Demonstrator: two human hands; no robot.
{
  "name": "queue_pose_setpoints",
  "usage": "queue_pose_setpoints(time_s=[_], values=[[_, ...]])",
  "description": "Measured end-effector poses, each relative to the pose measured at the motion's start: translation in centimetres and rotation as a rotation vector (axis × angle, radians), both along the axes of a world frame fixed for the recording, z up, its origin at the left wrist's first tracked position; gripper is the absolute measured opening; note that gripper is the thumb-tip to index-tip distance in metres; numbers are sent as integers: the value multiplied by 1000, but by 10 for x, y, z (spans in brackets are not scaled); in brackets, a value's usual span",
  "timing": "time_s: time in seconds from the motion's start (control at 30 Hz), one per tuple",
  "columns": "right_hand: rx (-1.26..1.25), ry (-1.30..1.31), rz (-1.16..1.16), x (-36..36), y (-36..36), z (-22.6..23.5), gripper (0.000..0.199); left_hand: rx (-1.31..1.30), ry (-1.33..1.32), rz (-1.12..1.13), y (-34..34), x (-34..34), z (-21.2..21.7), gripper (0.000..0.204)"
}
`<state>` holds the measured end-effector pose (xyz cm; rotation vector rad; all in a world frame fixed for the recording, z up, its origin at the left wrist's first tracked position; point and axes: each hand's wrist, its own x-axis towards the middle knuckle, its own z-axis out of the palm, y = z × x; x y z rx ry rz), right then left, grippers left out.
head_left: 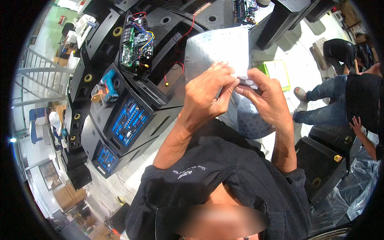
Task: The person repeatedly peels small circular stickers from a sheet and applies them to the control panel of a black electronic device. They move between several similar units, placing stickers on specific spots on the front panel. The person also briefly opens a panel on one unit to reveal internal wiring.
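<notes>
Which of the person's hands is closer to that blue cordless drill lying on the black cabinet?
The left. The left hand is up at the sticker sheet, on the side toward the blue drill. The right hand pinches the sheet farther over, beyond the left.

Large pale grey sticker sheet (218, 50) printed with rows of small marks, held upright and slightly curled above the open black speaker cabinet (160, 80), lower part bent back below the hands, small dark strip with white round stickers (249, 83) pinched against its lower right edge
</notes>
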<state>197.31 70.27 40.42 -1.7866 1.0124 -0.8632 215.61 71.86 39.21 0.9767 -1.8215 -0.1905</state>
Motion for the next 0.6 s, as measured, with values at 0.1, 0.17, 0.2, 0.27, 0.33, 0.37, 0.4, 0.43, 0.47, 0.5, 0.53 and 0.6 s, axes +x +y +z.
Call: queue_pose_setpoints(time_s=[0.1,0.17,0.2,0.27,0.33,0.37,0.4,0.43,0.47,0.5,0.53,0.6], values=[[-16,-20,10,1,0,0,25,3,2,11,1,0,0,17],[-12,-24,10,1,0,1,25,5,6,8,2,0,-1,16],[-2,-28,8,1,0,1,25,5,6,3,2,0,-1,16],[22,-30,4,0,0,0,25,11,12,-3,1,0,-3,16],[48,-27,6,-1,-1,-1,25,21,23,-2,0,-1,-7,15],[61,-6,11,-2,-3,0,25,32,28,-3,-1,-2,-8,15],[75,13,21,-2,-4,3,25,45,31,2,-1,-2,-8,15],[90,33,31,-3,-6,5,24,58,34,7,-1,-2,-8,15],[99,21,28,-3,-8,3,24,93,67,5,-1,-1,-8,15],[105,9,25,-2,-9,0,25,126,100,2,-1,0,-9,14],[112,-2,23,-1,-11,-3,25,159,134,-1,-1,1,-9,14],[96,11,15,1,-15,-8,24,247,239,-18,-2,9,-9,11]])
